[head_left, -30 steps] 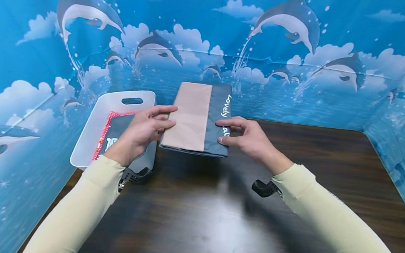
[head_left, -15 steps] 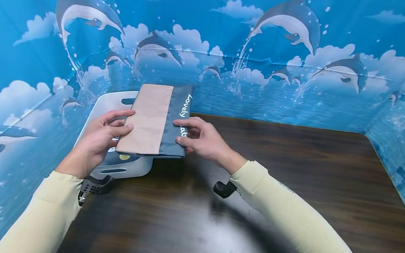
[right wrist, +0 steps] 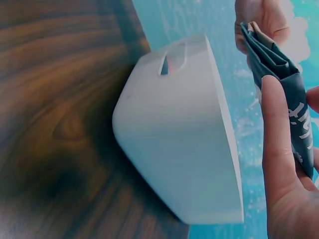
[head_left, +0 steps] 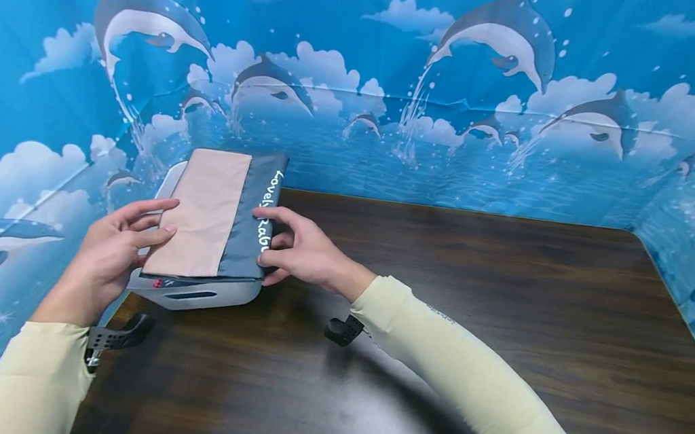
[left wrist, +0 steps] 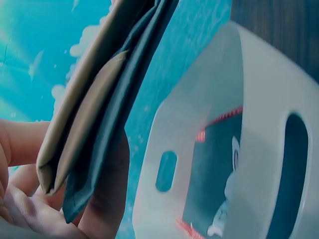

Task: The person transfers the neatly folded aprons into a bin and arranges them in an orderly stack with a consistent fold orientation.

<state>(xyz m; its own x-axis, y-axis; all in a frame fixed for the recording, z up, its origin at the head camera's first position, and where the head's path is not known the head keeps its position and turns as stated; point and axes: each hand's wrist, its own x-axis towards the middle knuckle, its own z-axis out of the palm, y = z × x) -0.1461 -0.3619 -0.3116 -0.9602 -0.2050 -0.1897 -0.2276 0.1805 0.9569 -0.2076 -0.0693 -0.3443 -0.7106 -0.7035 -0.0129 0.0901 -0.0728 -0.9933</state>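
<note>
A folded cloth [head_left: 201, 212], beige on one part and dark blue-grey with white "Lovely" lettering on the other, is held level over a white plastic bin [head_left: 237, 295]. My left hand [head_left: 102, 249] pinches its left edge, thumb on top and other fingers beneath. On the opposite edge, my right hand [head_left: 304, 251] grips the dark part near the lettering. Several folded layers of the cloth [left wrist: 114, 99] show edge-on in the left wrist view. Inside the bin [left wrist: 264, 99] lies another dark cloth [left wrist: 209, 159] with red-checked trim and a white printed figure, mostly hidden in the head view.
The bin stands on a dark wooden table [head_left: 469, 308], at its left side. A blue curtain with dolphins [head_left: 353, 142] hangs behind the table and along both sides. Each wrist wears a black camera mount [head_left: 120, 335].
Both hands have carried the folded cloth leftward, from beside the bin to above it. The cloth now covers most of the bin's opening in the head view.
</note>
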